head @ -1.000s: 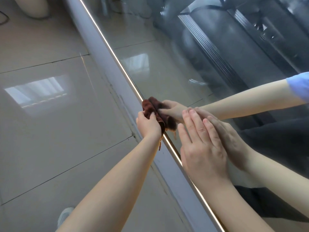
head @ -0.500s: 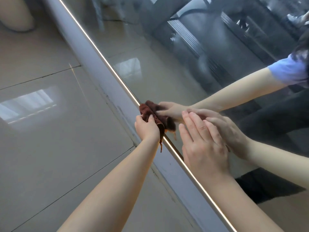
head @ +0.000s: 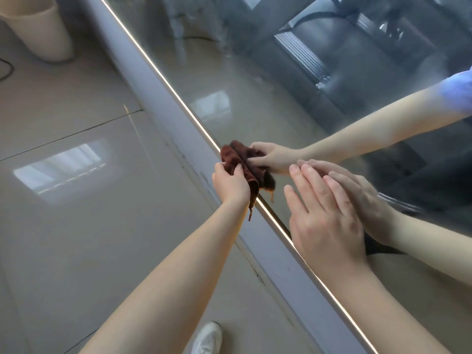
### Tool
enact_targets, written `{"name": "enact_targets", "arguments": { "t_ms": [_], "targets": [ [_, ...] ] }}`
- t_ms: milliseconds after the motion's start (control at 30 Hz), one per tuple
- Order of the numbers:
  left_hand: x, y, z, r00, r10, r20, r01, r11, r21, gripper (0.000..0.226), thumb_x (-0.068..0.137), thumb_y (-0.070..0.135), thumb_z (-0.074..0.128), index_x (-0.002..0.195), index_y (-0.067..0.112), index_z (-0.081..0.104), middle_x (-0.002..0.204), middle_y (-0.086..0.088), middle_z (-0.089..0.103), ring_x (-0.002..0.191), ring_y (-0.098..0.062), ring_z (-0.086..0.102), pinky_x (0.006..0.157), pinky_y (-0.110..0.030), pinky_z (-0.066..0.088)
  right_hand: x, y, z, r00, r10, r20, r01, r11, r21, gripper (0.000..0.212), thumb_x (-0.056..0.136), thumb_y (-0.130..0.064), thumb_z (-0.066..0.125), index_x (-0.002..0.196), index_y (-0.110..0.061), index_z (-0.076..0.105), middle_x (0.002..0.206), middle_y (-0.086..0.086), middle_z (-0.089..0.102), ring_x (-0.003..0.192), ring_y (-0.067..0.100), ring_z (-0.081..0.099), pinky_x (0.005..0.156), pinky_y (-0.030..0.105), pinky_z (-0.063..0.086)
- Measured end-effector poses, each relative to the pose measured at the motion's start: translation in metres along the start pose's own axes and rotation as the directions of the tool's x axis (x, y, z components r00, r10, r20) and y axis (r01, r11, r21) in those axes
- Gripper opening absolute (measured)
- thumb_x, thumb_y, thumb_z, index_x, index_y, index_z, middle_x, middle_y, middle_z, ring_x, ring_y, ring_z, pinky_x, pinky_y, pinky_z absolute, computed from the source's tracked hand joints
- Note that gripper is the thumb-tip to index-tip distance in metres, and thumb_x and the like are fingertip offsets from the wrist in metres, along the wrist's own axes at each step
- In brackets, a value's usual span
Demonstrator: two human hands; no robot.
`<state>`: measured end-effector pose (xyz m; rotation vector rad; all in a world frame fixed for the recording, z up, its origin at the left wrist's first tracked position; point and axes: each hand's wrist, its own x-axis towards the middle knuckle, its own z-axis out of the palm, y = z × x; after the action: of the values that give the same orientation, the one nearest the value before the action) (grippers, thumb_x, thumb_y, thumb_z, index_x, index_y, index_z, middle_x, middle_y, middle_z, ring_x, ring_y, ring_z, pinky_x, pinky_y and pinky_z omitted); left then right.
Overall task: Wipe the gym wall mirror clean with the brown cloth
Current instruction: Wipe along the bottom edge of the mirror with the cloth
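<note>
Holds the brown cloth (head: 236, 158) wadded in the left hand (head: 231, 186), with fingers (head: 238, 171) curled round it, against the mirror (head: 255, 103) right at its lit lower edge, mid-scene. Rests the right hand (head: 324, 221) flat on the glass just to the near right, with straight fingers gripping nothing. Risks fresh prints from that bare palm. Risks streaks too: wadded so tight, covers little glass, and may drag grit off the grey frame (head: 158, 80) alongside.

The cloth (head: 229, 157) is soft and fuzzy. The mirror (head: 255, 111) is smooth, shiny glass. The floor (head: 89, 251) has glossy tiles.
</note>
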<state>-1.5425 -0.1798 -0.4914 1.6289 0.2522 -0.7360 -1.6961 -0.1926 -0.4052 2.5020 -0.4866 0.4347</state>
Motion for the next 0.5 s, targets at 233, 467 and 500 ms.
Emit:
{"name": "enact_targets", "arguments": {
  "t_ms": [233,467,500],
  "targets": [
    [0.024,0.010,0.005,0.995,-0.025,-0.097,0.021,0.999,-0.048,0.020,0.101,0.020,0.050,0.083,0.026,0.045,0.115,-0.014,0.059,0.098,-0.028,0.063,0.098,-0.050,0.051,0.031,-0.010,0.015,0.999,-0.011,0.033,0.009,0.997,0.071,0.033,0.094,-0.013,0.050,0.122,-0.008,0.067,0.144,0.014,0.052,0.137,0.024,0.037,0.117,0.035,0.015],
    [0.045,0.029,0.004,0.987,-0.034,-0.160,0.021,0.996,-0.086,0.019,0.102,0.018,0.049,0.084,0.023,0.045,0.118,-0.015,0.058,0.101,-0.029,0.062,0.098,-0.048,0.050,0.049,-0.018,0.017,0.999,-0.035,0.020,0.033,0.995,0.095,0.038,0.099,-0.013,0.037,0.125,-0.008,0.065,0.145,0.015,0.050,0.137,0.024,0.038,0.118,0.035,0.013],
    [0.052,0.033,0.003,0.986,-0.033,-0.164,0.018,0.996,-0.090,0.017,0.102,0.019,0.049,0.086,0.023,0.046,0.118,-0.014,0.058,0.102,-0.029,0.062,0.099,-0.049,0.050,0.049,-0.019,0.016,0.998,-0.034,-0.059,0.038,0.997,0.064,0.037,0.097,-0.013,0.041,0.125,-0.008,0.065,0.146,0.015,0.049,0.137,0.024,0.038,0.118,0.035,0.012]
  ]
}}
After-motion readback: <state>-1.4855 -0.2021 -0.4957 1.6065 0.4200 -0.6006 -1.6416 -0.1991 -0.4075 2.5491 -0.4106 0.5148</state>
